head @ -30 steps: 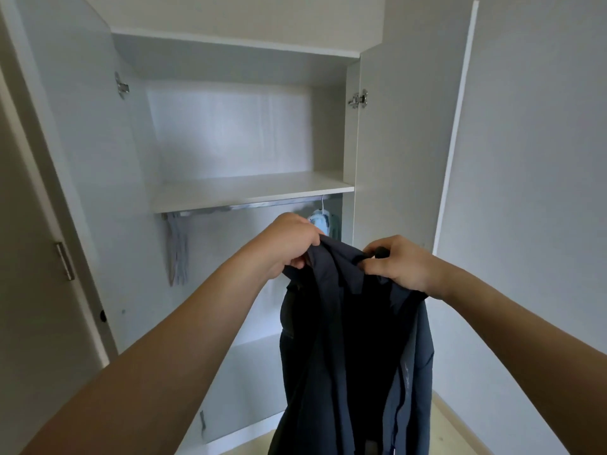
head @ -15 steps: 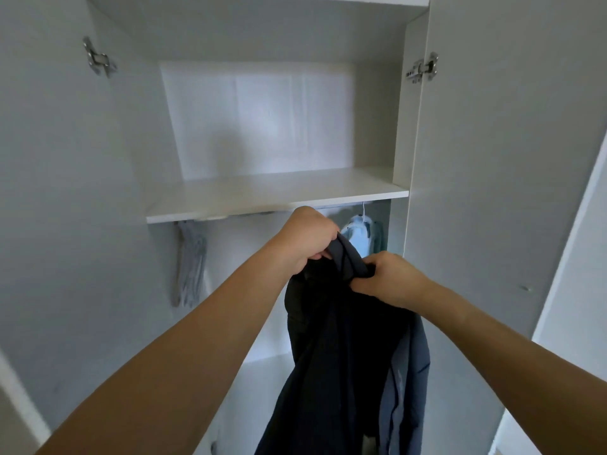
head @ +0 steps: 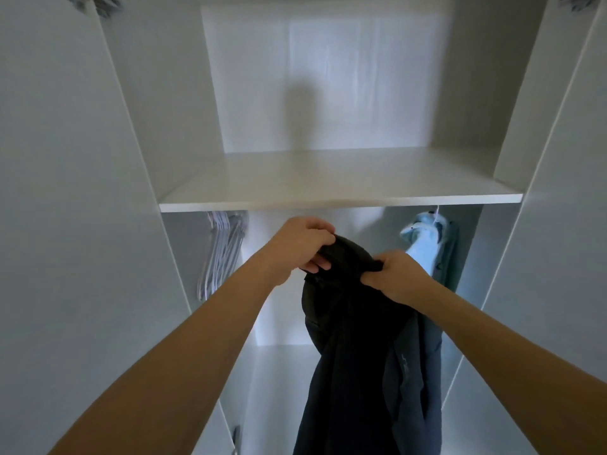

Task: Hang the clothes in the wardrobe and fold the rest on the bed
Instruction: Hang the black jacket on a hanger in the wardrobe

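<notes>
Dark jacket brought right up to the open wardrobe, just under the shelf

The wardrobe [head: 98,192] now fills the view, far closer than a second ago, its shelf [head: 338,192] just above the hands; the dark jacket [head: 361,339] hangs in front of the hanging space, between the empty hangers [head: 223,251] at left and a light blue garment [head: 423,244] at right; left hand [head: 302,244] and right hand [head: 397,277] each grip its top, fingers curled; whether a hanger sits inside is hidden; hooking it on looks like the next step.
</notes>
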### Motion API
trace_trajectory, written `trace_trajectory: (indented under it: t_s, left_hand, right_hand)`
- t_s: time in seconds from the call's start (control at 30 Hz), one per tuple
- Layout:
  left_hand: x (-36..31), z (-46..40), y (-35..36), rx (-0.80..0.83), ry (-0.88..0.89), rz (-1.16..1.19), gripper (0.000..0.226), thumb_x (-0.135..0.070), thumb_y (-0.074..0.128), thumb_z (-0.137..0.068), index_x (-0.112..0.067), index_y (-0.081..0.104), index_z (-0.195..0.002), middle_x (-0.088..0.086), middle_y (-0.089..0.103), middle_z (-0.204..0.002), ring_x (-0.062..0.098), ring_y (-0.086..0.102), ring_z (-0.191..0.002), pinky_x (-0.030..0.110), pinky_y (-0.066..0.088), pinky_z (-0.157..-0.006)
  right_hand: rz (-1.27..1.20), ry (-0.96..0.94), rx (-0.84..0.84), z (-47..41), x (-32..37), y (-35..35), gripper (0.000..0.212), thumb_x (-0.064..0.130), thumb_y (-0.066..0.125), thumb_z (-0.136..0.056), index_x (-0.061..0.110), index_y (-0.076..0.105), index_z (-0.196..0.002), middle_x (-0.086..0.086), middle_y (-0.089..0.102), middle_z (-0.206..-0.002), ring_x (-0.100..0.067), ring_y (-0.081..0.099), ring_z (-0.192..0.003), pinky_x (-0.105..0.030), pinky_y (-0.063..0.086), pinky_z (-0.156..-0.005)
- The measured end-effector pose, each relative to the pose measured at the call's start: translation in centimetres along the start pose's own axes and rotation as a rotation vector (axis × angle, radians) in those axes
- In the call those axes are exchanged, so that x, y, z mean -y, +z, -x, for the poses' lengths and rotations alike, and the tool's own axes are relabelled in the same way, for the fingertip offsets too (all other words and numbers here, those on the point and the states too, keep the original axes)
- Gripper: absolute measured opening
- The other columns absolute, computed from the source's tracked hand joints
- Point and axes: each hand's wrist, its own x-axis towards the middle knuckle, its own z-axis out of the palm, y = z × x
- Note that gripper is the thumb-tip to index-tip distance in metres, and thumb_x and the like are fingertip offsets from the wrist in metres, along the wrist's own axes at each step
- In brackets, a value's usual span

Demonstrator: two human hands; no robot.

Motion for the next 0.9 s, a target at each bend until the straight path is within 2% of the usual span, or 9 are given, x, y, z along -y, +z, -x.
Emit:
trace_trajectory:
  t_s: [0.13, 0.23, 0.37, 0.47, 0.57, 0.67, 0.8, 0.9]
  left_hand:
    - [5.3, -3.6, -3.0, -0.069, -0.129, 0.149, 0.014, -0.016, 0.050, -0.093, -0.009, 0.060, -0.100, 0.012, 0.072, -0.073, 0.024, 0.060, -0.055, 0.026, 0.046, -0.052]
    - [9.5, -7.1, -5.2, -0.147, -0.249, 0.056, 0.014, -0.017, 0.048, -0.092, -0.008, 0.058, -0.094, 0.013, 0.073, -0.074, 0.022, 0.058, -0.053, 0.022, 0.043, -0.050]
    - [15.4, -11.5, -8.1, -0.215, -0.325, -0.216, 0.013, -0.015, 0.047, -0.092, -0.004, 0.053, -0.086, 0.012, 0.066, -0.078, 0.020, 0.054, -0.055, 0.024, 0.041, -0.054]
    - [18.9, -14.5, -10.1, -0.309, -0.320, -0.537, 0.016, -0.011, 0.049, -0.089, -0.005, 0.047, -0.074, 0.007, 0.054, -0.073, 0.018, 0.050, -0.059, 0.026, 0.041, -0.060]
    - [20.9, -16.9, -12.1, -0.338, -0.312, -0.761, 0.006, -0.008, 0.049, -0.090, -0.006, 0.054, -0.092, 0.010, 0.060, -0.094, 0.025, 0.061, -0.087, 0.032, 0.048, -0.073]
    - [22.5, -19.3, -13.6, -0.303, -0.295, -1.005, 0.024, -0.006, 0.050, -0.090, -0.004, 0.060, -0.113, 0.013, 0.063, -0.116, 0.030, 0.062, -0.108, 0.036, 0.050, -0.085]
    - [23.8, -22.2, -14.3, -0.268, -0.315, -1.187, 0.022, -0.007, 0.055, -0.089, -0.009, 0.066, -0.108, 0.009, 0.068, -0.110, 0.026, 0.065, -0.102, 0.032, 0.050, -0.077]
    - [24.6, -23.5, -14.5, -0.232, -0.343, -1.266, 0.020, -0.008, 0.060, -0.087, -0.012, 0.068, -0.105, 0.005, 0.069, -0.105, 0.022, 0.066, -0.097, 0.029, 0.045, -0.066]
  right_hand:
    - [0.020, 0.023, 0.039, -3.7, -0.1, 2.1, 0.027, 0.020, 0.063, -0.079, 0.012, 0.052, -0.057, -0.005, 0.053, -0.056, -0.020, 0.054, -0.057, -0.026, 0.038, -0.056]
    - [0.003, 0.058, 0.043, -6.1, 0.3, 3.7, 0.027, 0.019, 0.064, -0.079, 0.010, 0.052, -0.057, -0.005, 0.052, -0.055, -0.020, 0.054, -0.056, -0.026, 0.039, -0.056]
    - [-0.011, 0.078, 0.043, -8.9, 1.4, 5.2, 0.023, 0.021, 0.064, -0.079, 0.002, 0.061, -0.067, -0.007, 0.056, -0.060, -0.021, 0.057, -0.059, -0.026, 0.042, -0.058]
    - [0.001, 0.090, 0.025, -11.2, 1.7, 6.4, 0.026, 0.023, 0.065, -0.075, -0.002, 0.063, -0.071, -0.009, 0.058, -0.061, -0.023, 0.058, -0.061, -0.029, 0.045, -0.061]
    - [0.004, 0.110, 0.025, -13.1, 2.4, 7.4, 0.025, 0.024, 0.065, -0.074, 0.000, 0.061, -0.068, -0.008, 0.057, -0.060, -0.023, 0.057, -0.060, -0.028, 0.044, -0.060]
    - [-0.009, 0.131, 0.003, -14.3, 3.4, 8.5, 0.024, 0.023, 0.065, -0.074, 0.001, 0.061, -0.068, -0.006, 0.056, -0.057, -0.022, 0.056, -0.059, -0.028, 0.044, -0.059]
    - [0.072, 0.112, -0.005, -15.5, 4.8, 11.2, 0.025, 0.027, 0.064, -0.076, 0.009, 0.055, -0.062, -0.001, 0.050, -0.053, -0.017, 0.050, -0.053, -0.025, 0.038, -0.053]
    - [0.080, 0.097, 0.025, -16.1, 5.2, 12.7, 0.025, 0.028, 0.063, -0.077, 0.010, 0.053, -0.061, -0.001, 0.049, -0.053, -0.019, 0.051, -0.054, -0.025, 0.038, -0.053]
